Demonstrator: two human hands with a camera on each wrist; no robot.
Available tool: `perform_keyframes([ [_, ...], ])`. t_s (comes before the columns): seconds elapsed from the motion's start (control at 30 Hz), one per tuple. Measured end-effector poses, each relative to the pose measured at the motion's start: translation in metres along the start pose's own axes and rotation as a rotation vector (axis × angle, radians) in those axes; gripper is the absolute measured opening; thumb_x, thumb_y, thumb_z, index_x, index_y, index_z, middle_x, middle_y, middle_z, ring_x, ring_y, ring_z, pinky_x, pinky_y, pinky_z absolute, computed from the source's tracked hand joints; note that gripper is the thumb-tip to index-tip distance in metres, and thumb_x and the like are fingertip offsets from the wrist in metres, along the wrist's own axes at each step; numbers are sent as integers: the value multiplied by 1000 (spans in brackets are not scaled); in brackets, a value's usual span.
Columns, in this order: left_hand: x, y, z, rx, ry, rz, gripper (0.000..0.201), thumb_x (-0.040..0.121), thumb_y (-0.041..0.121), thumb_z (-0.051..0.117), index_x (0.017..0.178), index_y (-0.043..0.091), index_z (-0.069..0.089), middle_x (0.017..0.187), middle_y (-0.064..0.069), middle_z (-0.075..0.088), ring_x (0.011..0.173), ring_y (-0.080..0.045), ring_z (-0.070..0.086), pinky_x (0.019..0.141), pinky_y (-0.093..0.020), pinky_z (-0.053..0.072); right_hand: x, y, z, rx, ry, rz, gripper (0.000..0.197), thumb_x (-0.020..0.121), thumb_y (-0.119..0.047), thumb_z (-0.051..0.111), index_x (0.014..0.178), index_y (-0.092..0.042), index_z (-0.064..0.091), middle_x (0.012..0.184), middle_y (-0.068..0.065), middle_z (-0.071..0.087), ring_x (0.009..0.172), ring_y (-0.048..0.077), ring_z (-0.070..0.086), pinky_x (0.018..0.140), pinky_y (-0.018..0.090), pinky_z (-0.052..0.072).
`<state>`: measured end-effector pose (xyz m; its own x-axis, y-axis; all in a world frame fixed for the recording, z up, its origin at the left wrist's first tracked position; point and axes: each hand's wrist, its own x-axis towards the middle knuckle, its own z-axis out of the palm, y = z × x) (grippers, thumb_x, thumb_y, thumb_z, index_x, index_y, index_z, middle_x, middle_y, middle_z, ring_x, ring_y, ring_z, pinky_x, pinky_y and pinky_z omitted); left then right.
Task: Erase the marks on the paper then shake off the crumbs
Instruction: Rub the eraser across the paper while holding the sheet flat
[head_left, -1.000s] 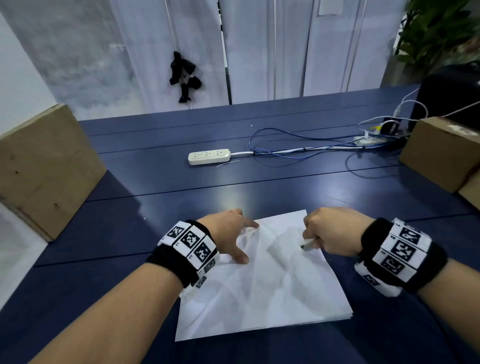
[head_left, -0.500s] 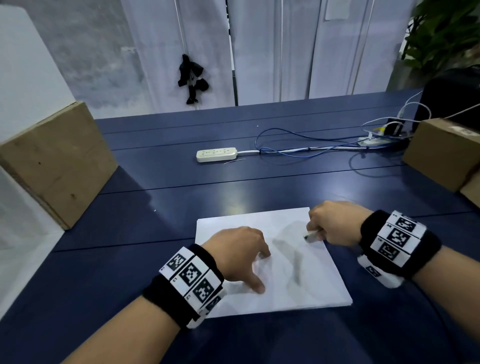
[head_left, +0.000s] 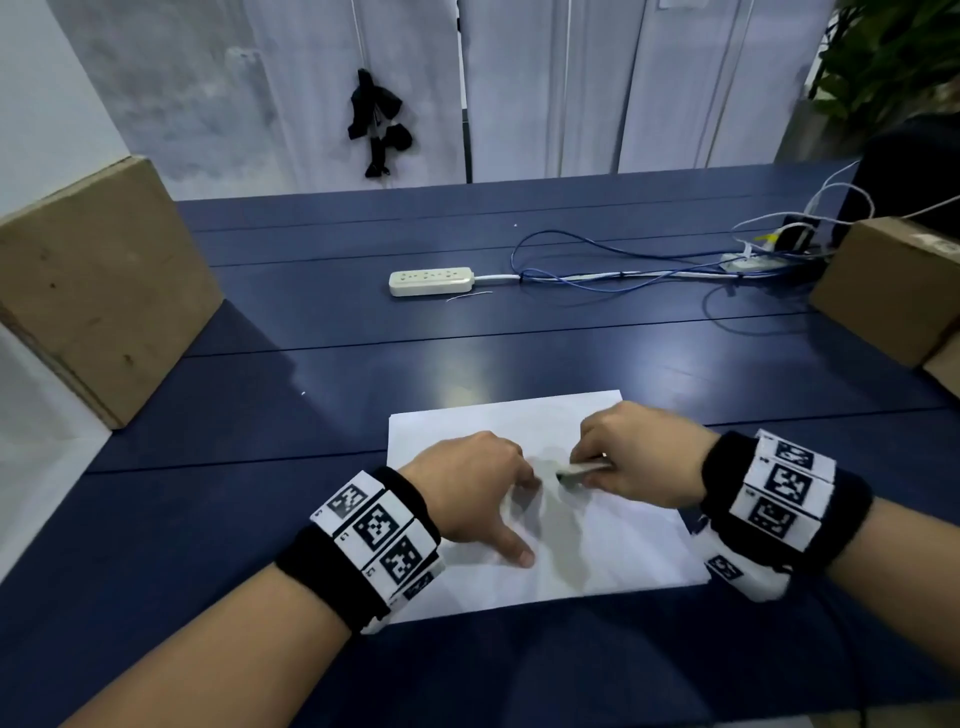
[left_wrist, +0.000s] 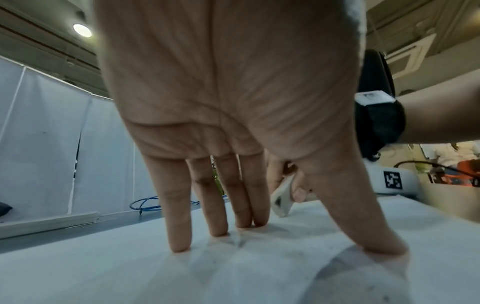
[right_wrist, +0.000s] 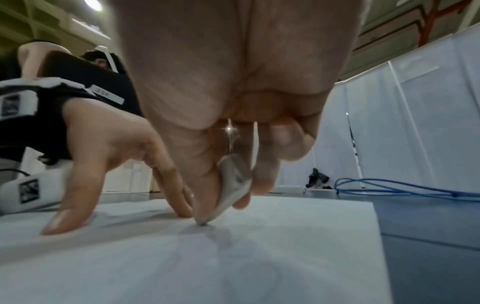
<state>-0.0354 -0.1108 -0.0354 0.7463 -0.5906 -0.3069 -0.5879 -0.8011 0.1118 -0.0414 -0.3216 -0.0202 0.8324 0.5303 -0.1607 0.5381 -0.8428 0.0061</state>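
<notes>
While the right hand (head_left: 641, 457) pinches a worn eraser (right_wrist: 232, 189) between thumb and fingers, tip down on the paper (head_left: 597, 551), the left hand (head_left: 470, 493) presses straight, spread fingers (left_wrist: 179, 205) onto the sheet just beside it. The paper lies flat on the blue desk (head_left: 363, 374).

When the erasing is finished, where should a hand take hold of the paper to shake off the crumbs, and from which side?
Probably the far left corner of the paper, approached from the left. That corner lies bare on the table, while the left hand presses the middle with spread fingertips and the right hand works the eraser beside it.
</notes>
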Motion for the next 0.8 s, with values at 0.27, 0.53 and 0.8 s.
perform_keyframes([
  [0.27, 2, -2, 3, 59, 8, 24, 67, 65, 74, 72, 114, 30, 64, 104, 11, 60, 97, -16, 57, 77, -34, 48, -31, -15, 0, 8, -231, -314, 24, 93, -39, 52, 113, -35, 65, 107, -11, 60, 106, 10, 51, 82, 31, 46],
  [0.53, 1, 1, 0, 112, -18, 31, 78, 67, 77, 67, 131, 34, 58, 116, 11, 58, 107, -15, 55, 91, -37, 40, -6, 3, 4, -133, -113, -107, 31, 95, -49, 44, 105, -29, 66, 105, -7, 62, 105, 18, 57, 76, 32, 50],
  [0.8, 4, 4, -3, 116, -33, 27, 72, 65, 75, 71, 123, 33, 62, 109, 12, 58, 103, -14, 55, 89, -36, 40, -9, -2, 3, 48, -228, -143, 27, 87, -42, 51, 102, -28, 67, 99, -5, 66, 99, 21, 61, 79, 37, 53],
])
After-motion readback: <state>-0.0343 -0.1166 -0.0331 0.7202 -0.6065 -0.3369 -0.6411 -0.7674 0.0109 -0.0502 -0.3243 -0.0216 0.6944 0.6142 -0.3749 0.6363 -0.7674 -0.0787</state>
